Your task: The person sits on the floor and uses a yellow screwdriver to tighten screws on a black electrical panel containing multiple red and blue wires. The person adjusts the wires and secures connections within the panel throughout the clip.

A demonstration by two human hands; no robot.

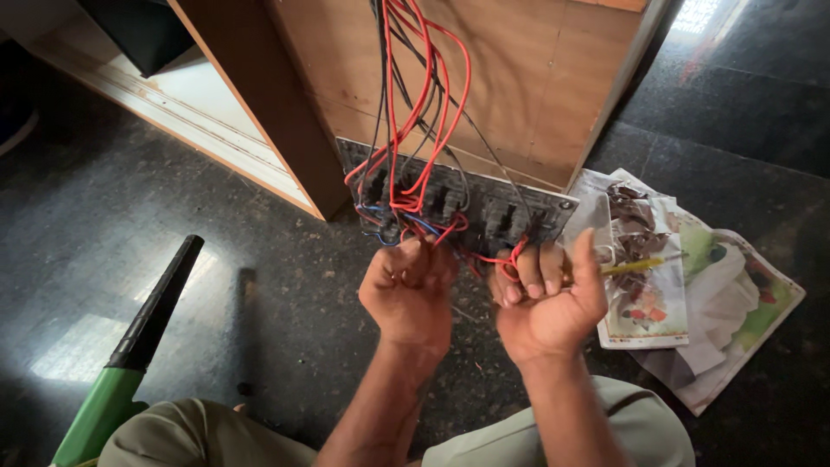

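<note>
Dark polished stone floor (216,285) all around, with a plywood cabinet (510,78) standing at the top. Leaning against the cabinet's base, a grey switch panel (527,212), back side outward, just above both hands. Spilling down onto the panel, a bundle of red and black wires (415,104), with a few blue ones low on the left. To the right, lying flat on the floor, crumpled printed paper sheets (735,303). At lower left, a green and black blower (130,355), well apart from the hands. Left hand (408,290) curled into a fist, fingers pinching wires at the panel's lower edge. Right hand (546,298) closed around a yellow-handled screwdriver (635,265), thumb up, touching a red wire loop; the tool's tip possibly pointing right, blurred against the paper.
</note>
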